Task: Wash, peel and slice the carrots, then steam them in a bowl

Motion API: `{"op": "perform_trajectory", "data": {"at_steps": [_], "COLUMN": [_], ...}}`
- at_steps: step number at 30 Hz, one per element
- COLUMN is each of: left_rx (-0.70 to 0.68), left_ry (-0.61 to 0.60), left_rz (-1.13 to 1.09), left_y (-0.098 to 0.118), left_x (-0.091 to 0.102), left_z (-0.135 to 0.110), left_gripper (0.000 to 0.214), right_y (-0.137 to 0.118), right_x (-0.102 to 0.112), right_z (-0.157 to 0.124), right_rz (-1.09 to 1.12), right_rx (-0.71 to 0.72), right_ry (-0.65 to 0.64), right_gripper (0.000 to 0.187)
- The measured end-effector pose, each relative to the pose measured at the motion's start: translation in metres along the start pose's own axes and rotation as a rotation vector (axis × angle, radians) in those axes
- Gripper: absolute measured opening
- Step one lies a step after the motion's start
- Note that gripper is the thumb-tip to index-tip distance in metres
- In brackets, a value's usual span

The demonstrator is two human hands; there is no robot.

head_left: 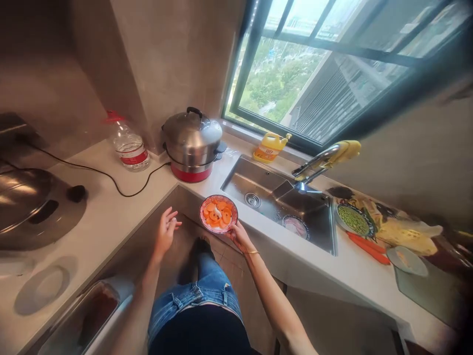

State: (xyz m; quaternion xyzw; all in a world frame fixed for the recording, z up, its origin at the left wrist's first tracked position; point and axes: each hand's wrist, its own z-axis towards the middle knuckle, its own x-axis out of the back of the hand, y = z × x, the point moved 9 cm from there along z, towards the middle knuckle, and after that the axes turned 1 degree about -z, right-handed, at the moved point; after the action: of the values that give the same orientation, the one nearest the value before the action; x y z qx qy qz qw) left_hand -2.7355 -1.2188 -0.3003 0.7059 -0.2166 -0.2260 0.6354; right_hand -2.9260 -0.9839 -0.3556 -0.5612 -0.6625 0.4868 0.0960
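Observation:
My right hand [241,237] grips the near right rim of a red-patterned plate [201,217], holding it over the floor in front of the counter corner. Orange carrot slices [224,217] cover the plate, with a small white piece lying on top. To the left of the plate, apart from it, my left hand [166,231] is raised with its fingers loosely spread. A small pale spot shows at those fingers; whether it is a ring or a bit of food I cannot make out.
A lidded steel steamer pot [192,140] stands in the counter corner beside a water jug [131,150]. The sink [236,172] holds another plate [295,227]. Green beans in a bowl [353,219], whole carrots [367,248] and a cutting board [424,296] are at right. A wok lid [25,199] is at left.

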Motion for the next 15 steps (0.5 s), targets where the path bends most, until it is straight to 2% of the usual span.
{"op": "perform_trajectory", "data": {"at_steps": [3,6,12,15], "left_rx": [0.007,0.009,0.042,0.019], "left_ry": [0.116,0.216,0.331,0.332], "left_rz": [-0.005,-0.001,0.015,0.041], "left_y": [-0.004,-0.002,0.006,0.016], "left_x": [0.001,0.004,0.012,0.017], "left_z": [0.048,0.083,0.134,0.167], "left_gripper": [0.057,0.059,0.060,0.059], "right_y": [-0.023,-0.038,-0.055,-0.056], "right_x": [0.007,0.006,0.005,0.012], "right_z": [0.070,0.117,0.168,0.182], "right_rz": [-0.046,-0.099,-0.168,-0.235], "right_rx": [-0.053,-0.149,-0.251,-0.260], "right_ry": [-0.070,-0.135,-0.191,-0.141], "right_gripper": [0.047,0.050,0.045,0.039]}}
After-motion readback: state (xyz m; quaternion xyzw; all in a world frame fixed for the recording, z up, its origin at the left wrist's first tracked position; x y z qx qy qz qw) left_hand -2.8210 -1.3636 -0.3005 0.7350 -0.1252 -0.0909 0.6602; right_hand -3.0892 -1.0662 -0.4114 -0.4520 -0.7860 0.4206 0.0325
